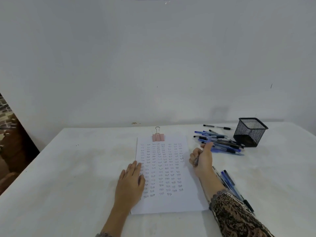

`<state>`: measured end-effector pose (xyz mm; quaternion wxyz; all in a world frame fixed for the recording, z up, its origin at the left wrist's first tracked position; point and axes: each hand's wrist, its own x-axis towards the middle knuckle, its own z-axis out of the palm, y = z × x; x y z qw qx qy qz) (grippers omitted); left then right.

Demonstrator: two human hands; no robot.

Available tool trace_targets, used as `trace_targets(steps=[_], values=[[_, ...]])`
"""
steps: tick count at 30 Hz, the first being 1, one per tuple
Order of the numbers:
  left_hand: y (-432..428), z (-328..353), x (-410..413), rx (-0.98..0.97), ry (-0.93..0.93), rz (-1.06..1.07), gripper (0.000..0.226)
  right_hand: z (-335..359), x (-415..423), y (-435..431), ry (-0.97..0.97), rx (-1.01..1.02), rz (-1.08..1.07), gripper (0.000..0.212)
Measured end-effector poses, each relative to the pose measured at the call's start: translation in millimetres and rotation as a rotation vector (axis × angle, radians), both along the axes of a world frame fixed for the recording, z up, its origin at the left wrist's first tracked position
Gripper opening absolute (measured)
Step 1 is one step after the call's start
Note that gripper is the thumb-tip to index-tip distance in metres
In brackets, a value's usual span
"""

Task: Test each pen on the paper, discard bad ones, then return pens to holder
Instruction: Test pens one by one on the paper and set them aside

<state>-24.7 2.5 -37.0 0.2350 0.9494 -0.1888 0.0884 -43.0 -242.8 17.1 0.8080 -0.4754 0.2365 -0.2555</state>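
Right hand [202, 159] holds pen [196, 161] beside paper [164, 171].

Pen [196, 161] in right hand [203, 159], barrel mostly hidden by fingers [192, 157], upper end blurred; loose pens [229, 183] partly covered by patterned sleeve [236, 216]; paper [171, 202], left edge under left hand [130, 183], top rows of writing too faint to read.

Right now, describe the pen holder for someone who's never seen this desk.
Start at the white table, far right side by the wall. Just right of the loose pile of blue pens stands the pen holder. It is the only upright thing there: a black wire-mesh square cup, no pens sticking out.
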Motion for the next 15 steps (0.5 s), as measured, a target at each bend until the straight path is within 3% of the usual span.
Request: trace_targets(steps=[3, 7, 12, 15], values=[[0, -1, 0, 0.006, 0.006, 0.008, 0.072, 5, -10, 11, -0.058, 0.015, -0.037, 0.025], [0, -2, 0, -0.005, 0.016, 0.010, 0.073, 1, -22, 17, -0.165, 0.153, -0.144, 0.023], [0, 0, -1, 0.003, 0.019, 0.009, 0.083, 4, -39, 19, -0.135, 0.254, -0.278, 0.022], [0, 3, -1, 0.015, 0.045, 0.013, 0.089, 12, -47, 10, -0.062, 0.151, -0.245, 0.022]])
